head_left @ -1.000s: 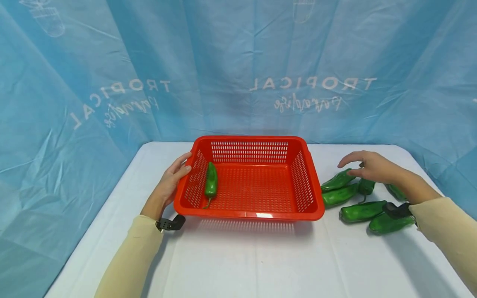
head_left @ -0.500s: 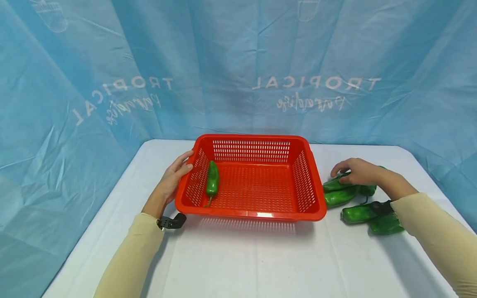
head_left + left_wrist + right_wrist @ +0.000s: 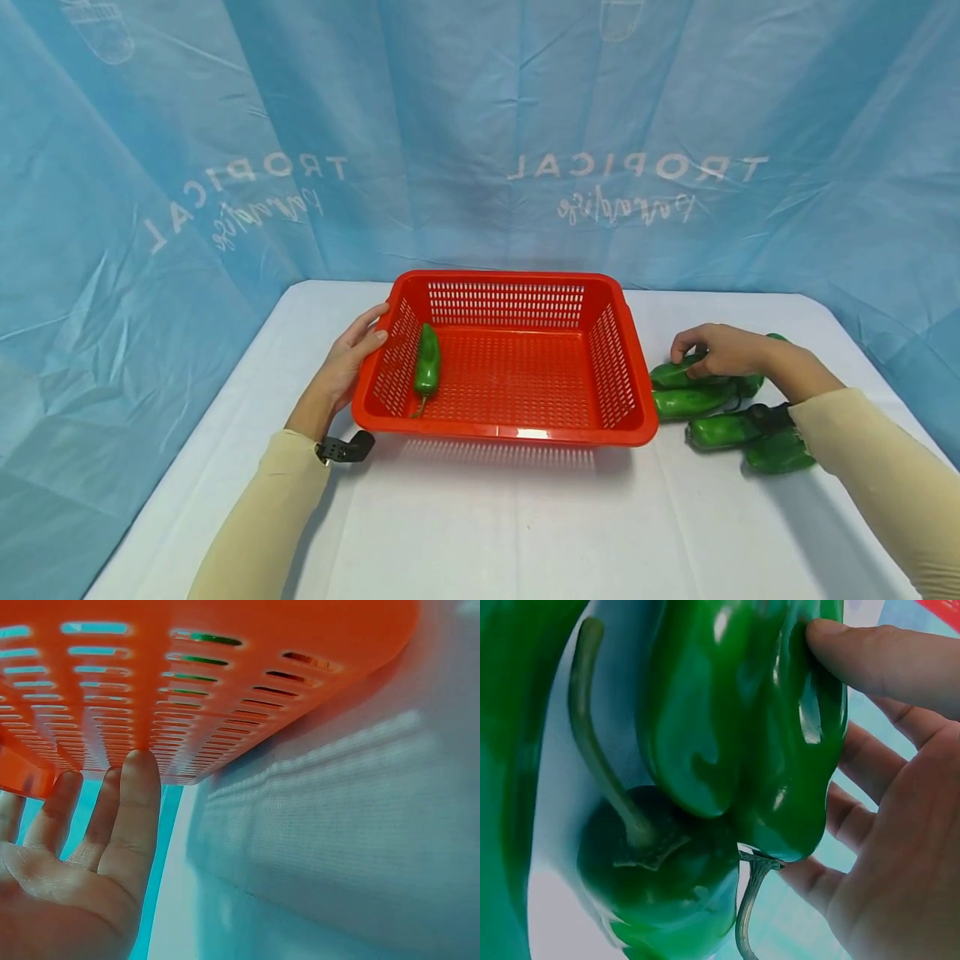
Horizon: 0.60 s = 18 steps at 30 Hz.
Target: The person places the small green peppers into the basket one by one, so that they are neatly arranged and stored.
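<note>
My left hand (image 3: 347, 357) rests against the left side of a red plastic basket (image 3: 510, 433). In the left wrist view its straight fingers (image 3: 135, 802) touch the slotted outer wall. Inside the basket, near that wall, lies one green chili pepper (image 3: 427, 362). On the right, my right hand (image 3: 726, 350) pinches a long green pepper (image 3: 670, 374) at the top of a small pile. The right wrist view shows the thumb (image 3: 892, 664) pressing one side of this pepper (image 3: 799, 765), with the other fingers behind it. Another pepper (image 3: 686, 402) lies alongside, partly under it.
Several more green peppers lie nearer me, including one (image 3: 720, 431) half covered by the black wrist strap (image 3: 768, 417) and another (image 3: 777, 452) below it. A white cloth (image 3: 480, 533) covers the table. Blue printed curtains (image 3: 465, 125) hang behind and at the sides.
My right hand has come down and left onto the pepper pile, and its thumb and fingers have closed on the top pepper. The left hand has stayed at the basket.
</note>
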### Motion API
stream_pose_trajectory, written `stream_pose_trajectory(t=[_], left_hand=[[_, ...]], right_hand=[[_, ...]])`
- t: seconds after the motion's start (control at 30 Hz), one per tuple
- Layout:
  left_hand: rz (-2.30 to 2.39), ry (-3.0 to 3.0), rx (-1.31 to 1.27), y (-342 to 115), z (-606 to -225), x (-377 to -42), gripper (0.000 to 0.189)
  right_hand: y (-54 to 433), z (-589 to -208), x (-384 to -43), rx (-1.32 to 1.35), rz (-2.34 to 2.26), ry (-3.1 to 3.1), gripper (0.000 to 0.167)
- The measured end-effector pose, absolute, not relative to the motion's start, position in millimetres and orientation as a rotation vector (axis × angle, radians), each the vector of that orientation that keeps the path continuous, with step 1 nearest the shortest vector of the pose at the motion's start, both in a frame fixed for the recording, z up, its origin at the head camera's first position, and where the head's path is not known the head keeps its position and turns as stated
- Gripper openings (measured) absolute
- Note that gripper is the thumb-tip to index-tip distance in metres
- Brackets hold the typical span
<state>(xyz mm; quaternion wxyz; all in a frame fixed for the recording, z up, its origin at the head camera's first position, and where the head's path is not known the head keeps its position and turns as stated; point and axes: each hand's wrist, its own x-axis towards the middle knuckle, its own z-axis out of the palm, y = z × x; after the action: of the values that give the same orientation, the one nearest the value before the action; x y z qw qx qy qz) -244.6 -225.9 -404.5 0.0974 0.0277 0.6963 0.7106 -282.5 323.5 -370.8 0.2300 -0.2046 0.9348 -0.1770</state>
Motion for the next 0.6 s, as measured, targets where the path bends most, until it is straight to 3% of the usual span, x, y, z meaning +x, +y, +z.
stream_pose_trajectory(t=[0.6], left_hand=[[2.106, 2.083, 0.096, -224.6, -406.7, -244.4, 0.056]], right_hand=[[334.1, -369.3, -280.7, -0.598, -0.643, 2.713, 0.022]])
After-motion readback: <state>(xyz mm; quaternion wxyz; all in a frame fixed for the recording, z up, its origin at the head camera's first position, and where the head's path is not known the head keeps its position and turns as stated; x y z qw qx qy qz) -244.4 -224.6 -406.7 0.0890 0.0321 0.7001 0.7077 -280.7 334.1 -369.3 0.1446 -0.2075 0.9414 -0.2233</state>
